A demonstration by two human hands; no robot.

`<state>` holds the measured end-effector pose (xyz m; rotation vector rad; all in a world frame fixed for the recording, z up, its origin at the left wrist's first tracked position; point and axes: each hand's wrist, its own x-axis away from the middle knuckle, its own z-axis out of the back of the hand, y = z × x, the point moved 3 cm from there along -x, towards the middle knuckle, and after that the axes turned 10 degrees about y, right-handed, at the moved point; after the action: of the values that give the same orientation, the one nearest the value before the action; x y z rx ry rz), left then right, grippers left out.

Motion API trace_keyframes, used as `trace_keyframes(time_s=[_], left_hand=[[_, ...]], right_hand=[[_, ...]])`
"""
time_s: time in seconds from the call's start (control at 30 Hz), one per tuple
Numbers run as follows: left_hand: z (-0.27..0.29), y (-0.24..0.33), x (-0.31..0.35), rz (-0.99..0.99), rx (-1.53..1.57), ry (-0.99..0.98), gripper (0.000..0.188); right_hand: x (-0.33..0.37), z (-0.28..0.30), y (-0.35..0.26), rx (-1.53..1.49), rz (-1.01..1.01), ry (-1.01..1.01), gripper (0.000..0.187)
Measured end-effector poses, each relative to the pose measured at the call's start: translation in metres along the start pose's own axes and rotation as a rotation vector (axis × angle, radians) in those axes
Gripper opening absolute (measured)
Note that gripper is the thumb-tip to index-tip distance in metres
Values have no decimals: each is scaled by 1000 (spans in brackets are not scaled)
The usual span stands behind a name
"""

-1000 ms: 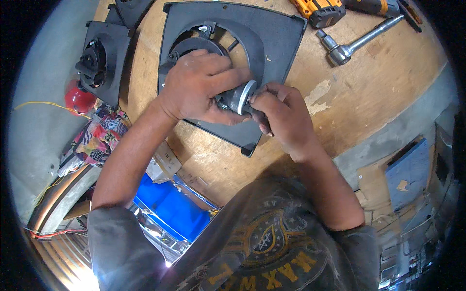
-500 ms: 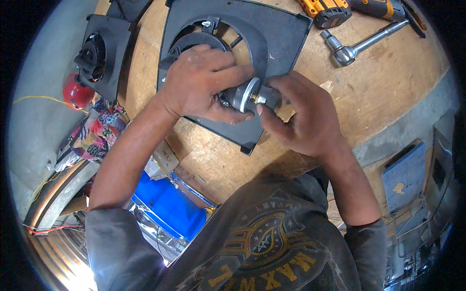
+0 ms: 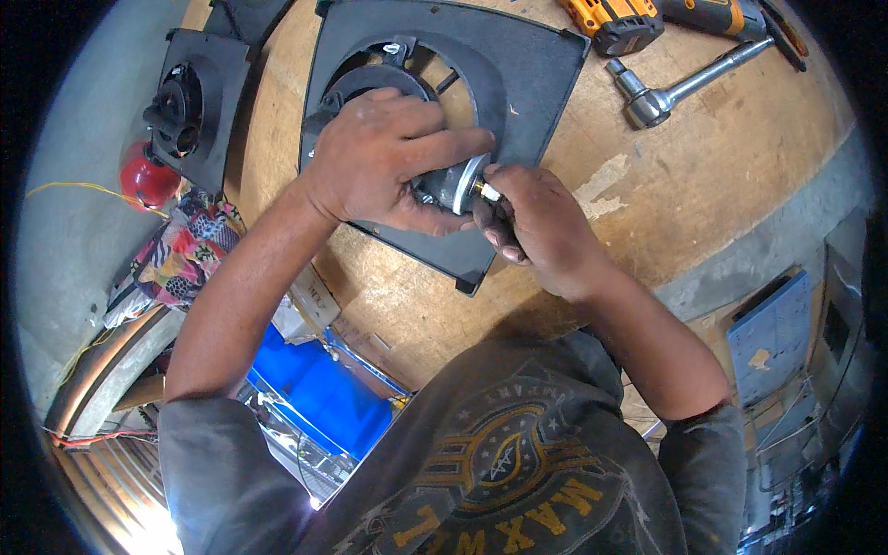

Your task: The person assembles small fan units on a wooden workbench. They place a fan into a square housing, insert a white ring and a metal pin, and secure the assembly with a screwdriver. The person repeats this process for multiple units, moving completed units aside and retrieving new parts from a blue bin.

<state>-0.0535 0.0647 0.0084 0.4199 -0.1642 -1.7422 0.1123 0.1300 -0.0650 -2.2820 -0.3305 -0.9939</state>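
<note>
A black square panel (image 3: 532,74) with a round opening lies on the wooden table, a dark round housing (image 3: 365,81) set in the opening. Over the panel, my left hand (image 3: 384,157) is wrapped round a dark cylindrical part with a silver disc (image 3: 468,185) at its right end. From the disc's middle sticks a small brass and whitish fitting (image 3: 487,191). My right hand (image 3: 541,222) is closed on this fitting, thumb above and curled fingers below. The left fingers and palm hide most of the cylinder, whose exact kind I cannot tell.
A ratchet wrench with a socket (image 3: 652,106) lies at the right, below a yellow and black battery tool (image 3: 615,23). A similar black panel (image 3: 217,102) stands at the left, near a red round object (image 3: 148,176) and patterned cloth (image 3: 190,254). A blue bin (image 3: 324,388) is below the table edge.
My right hand has come in from the right and changed its grip, its fingers now curled under the fitting with the thumb on top. My left hand has hardly moved.
</note>
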Motion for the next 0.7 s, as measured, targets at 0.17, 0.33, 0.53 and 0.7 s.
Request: trace_keyframes(time_s=[0.17,0.33,0.53,0.7], left_hand=[[1,-1,3,0,-15,-2,60],[-1,0,1,5,3,6,58],[-1,1,0,1,11,24,57],[-1,0,2,17,-8,3,58]], right_hand=[[16,7,-23,689,819,267,32],[13,0,-22,952,1191,304,27],[10,9,-13,687,617,191,29],[17,0,-24,1018,1100,322,38]])
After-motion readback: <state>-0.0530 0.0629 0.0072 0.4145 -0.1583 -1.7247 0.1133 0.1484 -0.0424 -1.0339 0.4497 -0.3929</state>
